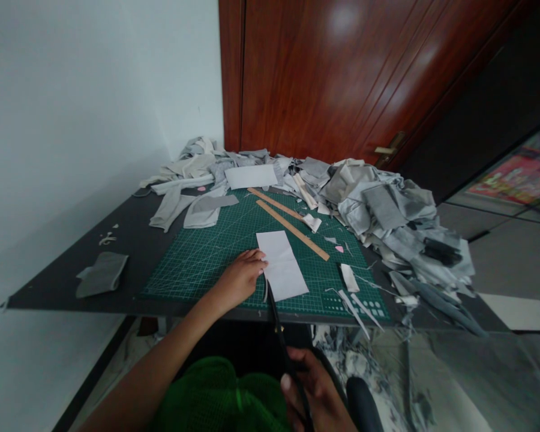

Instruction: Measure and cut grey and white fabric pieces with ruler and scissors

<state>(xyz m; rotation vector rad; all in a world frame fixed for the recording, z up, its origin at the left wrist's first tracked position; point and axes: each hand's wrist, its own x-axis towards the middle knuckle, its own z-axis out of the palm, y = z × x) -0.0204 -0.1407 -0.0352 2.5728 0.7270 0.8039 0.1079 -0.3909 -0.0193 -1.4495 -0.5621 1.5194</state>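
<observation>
A white rectangular piece (284,267), paper or fabric, lies on the green cutting mat (193,264) near the table's front edge. My left hand (245,273) presses on its left edge, fingers together, with the fingertips on the piece. My right hand (312,387) is closed around the handles of black scissors (276,327). The scissor blades reach up to the lower left edge of the white piece, where a narrow strip (265,290) stands beside the blade. Whether the blades are apart cannot be made out.
Two wooden rulers (292,230) lie slanted behind the piece. Grey and white fabric scraps (378,198) are heaped along the back and right. A folded grey cloth (103,275) lies at left. Thin offcuts (354,313) overhang the front edge; more scraps (357,363) lie on the floor.
</observation>
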